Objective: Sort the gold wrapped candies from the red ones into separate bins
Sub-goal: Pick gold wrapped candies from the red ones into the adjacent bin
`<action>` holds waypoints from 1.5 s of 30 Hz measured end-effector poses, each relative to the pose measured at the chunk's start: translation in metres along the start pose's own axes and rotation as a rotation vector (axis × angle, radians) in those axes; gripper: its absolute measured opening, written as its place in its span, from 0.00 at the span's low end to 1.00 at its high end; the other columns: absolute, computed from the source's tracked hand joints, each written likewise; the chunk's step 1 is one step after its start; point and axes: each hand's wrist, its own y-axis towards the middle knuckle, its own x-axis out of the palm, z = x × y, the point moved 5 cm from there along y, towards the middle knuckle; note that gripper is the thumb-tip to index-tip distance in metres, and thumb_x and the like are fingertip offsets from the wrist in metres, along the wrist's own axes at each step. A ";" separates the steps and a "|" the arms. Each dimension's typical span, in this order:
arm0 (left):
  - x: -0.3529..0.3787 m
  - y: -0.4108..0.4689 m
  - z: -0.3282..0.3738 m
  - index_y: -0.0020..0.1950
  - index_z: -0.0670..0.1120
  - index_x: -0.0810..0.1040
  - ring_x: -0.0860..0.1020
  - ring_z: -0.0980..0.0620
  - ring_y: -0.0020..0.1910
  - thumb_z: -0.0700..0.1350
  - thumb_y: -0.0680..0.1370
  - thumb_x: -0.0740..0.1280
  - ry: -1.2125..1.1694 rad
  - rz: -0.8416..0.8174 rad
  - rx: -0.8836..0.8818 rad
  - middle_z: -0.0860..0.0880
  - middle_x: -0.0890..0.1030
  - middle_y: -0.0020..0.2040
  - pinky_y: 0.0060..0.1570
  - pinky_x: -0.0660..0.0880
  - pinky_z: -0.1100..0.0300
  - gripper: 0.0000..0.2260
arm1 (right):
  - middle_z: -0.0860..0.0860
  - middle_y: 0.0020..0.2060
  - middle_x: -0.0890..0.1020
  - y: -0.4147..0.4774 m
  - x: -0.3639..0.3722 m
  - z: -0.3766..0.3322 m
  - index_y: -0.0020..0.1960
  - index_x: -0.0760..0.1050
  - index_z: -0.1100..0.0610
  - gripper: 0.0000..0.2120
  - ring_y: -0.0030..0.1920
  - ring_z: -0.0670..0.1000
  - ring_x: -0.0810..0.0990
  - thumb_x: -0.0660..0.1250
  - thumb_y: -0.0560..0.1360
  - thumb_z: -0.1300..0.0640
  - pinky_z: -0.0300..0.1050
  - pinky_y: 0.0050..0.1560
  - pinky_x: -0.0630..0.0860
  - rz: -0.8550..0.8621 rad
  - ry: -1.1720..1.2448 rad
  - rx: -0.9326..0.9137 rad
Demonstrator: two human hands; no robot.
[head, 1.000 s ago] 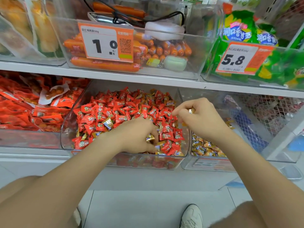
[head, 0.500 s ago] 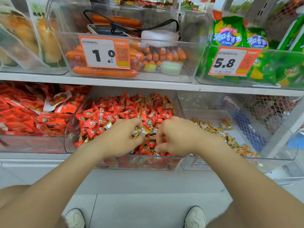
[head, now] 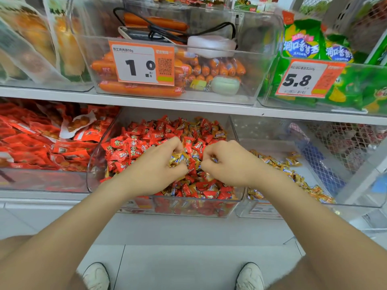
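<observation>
A clear middle bin [head: 92,164] on the lower shelf holds a heap of red wrapped candies [head: 150,137] with gold ones mixed in. To its right a second clear bin [head: 240,210] holds only gold wrapped candies [head: 278,162]. Both hands are over the front of the middle bin. My left hand [head: 155,166] is closed around several gold candies [head: 178,159] that poke out between thumb and fingers. My right hand [head: 228,162] pinches a gold candy [head: 214,159] at its fingertips, close beside the left hand.
A bin of red snack packets [head: 41,139] stands left of the candy bin. The upper shelf [head: 188,105] carries a bin of orange sausages [head: 138,90] with a price tag, and green packets [head: 343,88] at the right. My white shoes [head: 98,275] stand on the floor below.
My right hand came back from over the gold bin to the middle bin and pinched a gold candy. My left hand stayed in the heap, still closed on gold candies.
</observation>
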 end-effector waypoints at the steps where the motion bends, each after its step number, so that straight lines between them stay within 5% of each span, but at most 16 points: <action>1: 0.000 0.000 0.001 0.50 0.55 0.70 0.66 0.54 0.25 0.49 0.81 0.68 0.000 0.000 0.003 0.42 0.81 0.37 0.29 0.66 0.51 0.06 | 0.52 0.31 0.83 -0.001 -0.004 -0.001 0.36 0.77 0.57 0.14 0.34 0.50 0.80 0.65 0.76 0.51 0.46 0.40 0.78 0.061 -0.005 -0.010; 6: 0.000 0.002 0.010 0.49 0.60 0.80 0.74 0.56 0.27 0.49 0.78 0.66 0.045 -0.009 0.021 0.55 0.82 0.35 0.33 0.74 0.55 0.06 | 0.48 0.32 0.86 -0.005 -0.007 0.003 0.45 0.76 0.55 0.11 0.27 0.41 0.80 0.72 0.81 0.49 0.40 0.36 0.77 0.024 0.076 -0.018; 10: 0.007 0.006 0.002 0.42 0.57 0.79 0.77 0.54 0.36 0.58 0.81 0.65 0.221 -0.071 0.011 0.53 0.80 0.32 0.55 0.76 0.50 0.11 | 0.42 0.33 0.79 -0.002 0.007 0.008 0.56 0.78 0.45 0.03 0.36 0.37 0.72 0.69 0.82 0.51 0.47 0.46 0.78 -0.013 -0.100 -0.091; 15: 0.018 0.008 0.000 0.44 0.55 0.80 0.75 0.56 0.33 0.66 0.79 0.66 0.443 -0.161 0.046 0.51 0.77 0.32 0.37 0.76 0.53 0.17 | 0.46 0.39 0.81 0.004 0.016 -0.002 0.50 0.85 0.46 0.08 0.46 0.53 0.78 0.72 0.79 0.43 0.51 0.48 0.80 -0.007 -0.276 -0.087; 20: 0.031 0.013 -0.003 0.56 0.59 0.86 0.80 0.54 0.41 0.55 0.77 0.73 0.448 -0.193 0.051 0.55 0.84 0.43 0.45 0.82 0.50 0.08 | 0.48 0.45 0.84 0.011 0.026 -0.001 0.54 0.87 0.45 0.09 0.48 0.51 0.79 0.74 0.78 0.42 0.49 0.44 0.79 -0.149 -0.289 -0.140; 25: 0.038 0.018 -0.001 0.50 0.59 0.85 0.81 0.51 0.40 0.54 0.74 0.73 0.455 -0.182 0.052 0.54 0.83 0.39 0.41 0.82 0.49 0.06 | 0.45 0.41 0.84 0.010 0.026 -0.003 0.48 0.87 0.44 0.05 0.45 0.48 0.77 0.74 0.78 0.46 0.50 0.43 0.80 -0.120 -0.273 -0.137; 29: 0.026 0.019 -0.003 0.41 0.55 0.85 0.81 0.57 0.39 0.50 0.75 0.73 0.360 -0.174 0.037 0.57 0.84 0.38 0.43 0.81 0.52 0.03 | 0.47 0.34 0.85 0.007 0.013 -0.001 0.39 0.82 0.48 0.10 0.33 0.45 0.80 0.67 0.77 0.55 0.49 0.43 0.82 -0.019 -0.145 -0.089; 32: 0.015 0.014 0.004 0.42 0.54 0.86 0.79 0.62 0.34 0.47 0.78 0.72 0.266 -0.136 0.049 0.59 0.84 0.38 0.38 0.70 0.68 0.05 | 0.50 0.29 0.83 -0.004 -0.012 -0.002 0.42 0.80 0.49 0.10 0.24 0.46 0.76 0.64 0.80 0.55 0.31 0.33 0.73 0.134 0.012 -0.010; 36: -0.005 0.003 0.019 0.43 0.57 0.85 0.81 0.60 0.35 0.51 0.79 0.72 0.017 0.108 0.030 0.62 0.85 0.42 0.38 0.72 0.65 0.05 | 0.55 0.32 0.83 -0.024 -0.034 0.004 0.47 0.80 0.52 0.09 0.27 0.50 0.76 0.65 0.83 0.52 0.41 0.29 0.73 0.135 0.392 0.103; 39: -0.006 -0.009 0.028 0.45 0.54 0.85 0.73 0.60 0.26 0.51 0.80 0.73 -0.256 0.237 -0.060 0.61 0.81 0.32 0.33 0.70 0.62 0.05 | 0.51 0.34 0.78 -0.033 -0.037 0.027 0.44 0.75 0.58 0.11 0.31 0.51 0.75 0.64 0.83 0.54 0.43 0.30 0.71 0.092 0.703 0.254; 42: 0.011 -0.014 0.053 0.48 0.51 0.85 0.70 0.51 0.31 0.49 0.81 0.73 -0.571 0.141 -0.202 0.53 0.76 0.31 0.29 0.68 0.57 0.04 | 0.55 0.35 0.76 -0.047 -0.045 0.072 0.44 0.73 0.58 0.08 0.31 0.53 0.73 0.63 0.81 0.55 0.45 0.31 0.70 0.217 0.874 0.461; 45: 0.039 -0.004 0.096 0.47 0.48 0.85 0.70 0.50 0.34 0.46 0.80 0.73 -0.666 -0.046 -0.205 0.45 0.75 0.36 0.26 0.67 0.61 0.03 | 0.55 0.32 0.74 -0.067 -0.053 0.127 0.39 0.73 0.56 0.11 0.30 0.55 0.74 0.64 0.77 0.51 0.51 0.34 0.74 0.362 0.685 0.599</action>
